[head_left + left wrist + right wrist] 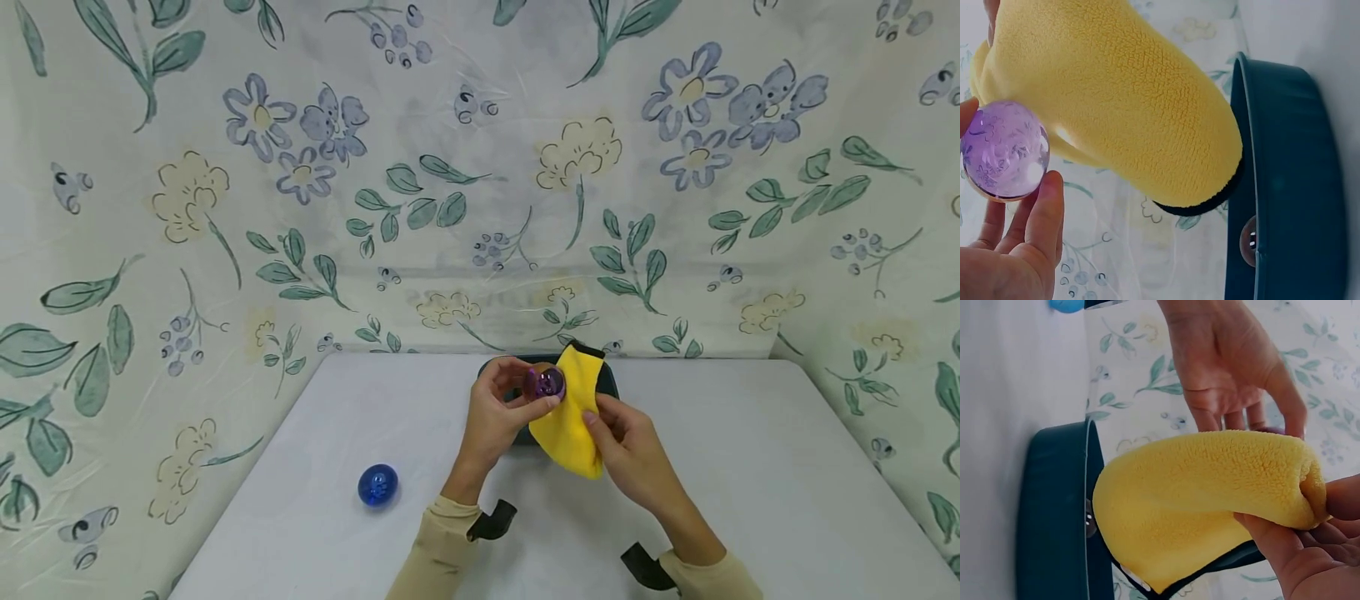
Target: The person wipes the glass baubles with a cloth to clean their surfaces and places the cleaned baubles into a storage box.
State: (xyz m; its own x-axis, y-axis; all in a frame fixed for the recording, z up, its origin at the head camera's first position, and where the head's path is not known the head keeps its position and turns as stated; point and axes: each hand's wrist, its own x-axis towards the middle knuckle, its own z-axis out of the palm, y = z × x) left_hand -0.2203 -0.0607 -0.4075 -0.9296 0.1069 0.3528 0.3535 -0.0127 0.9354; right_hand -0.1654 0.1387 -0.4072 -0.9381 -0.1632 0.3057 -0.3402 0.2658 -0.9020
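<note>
My left hand (491, 421) pinches a shiny, see-through purple ball (549, 382) between thumb and fingertips. In the left wrist view that ball (1007, 150) shows a pattern inside it and sits close beside the fabric. A fuzzy yellow cloth (573, 425) with a dark edge hangs from my right hand (636, 457). Thumb and fingers of that right hand (1307, 562) grip the folded end of the cloth, as the right wrist view shows. Both hands are held in front of a dark teal bin (1297, 175), with the cloth partly covering its opening.
A clear, round ball (1248, 241) lies inside the bin, mostly hidden by the wall. To the left on the white table (300, 433) rests a see-through blue ball (377, 485). Floral-patterned fabric (420, 275) hangs behind the table and along its sides.
</note>
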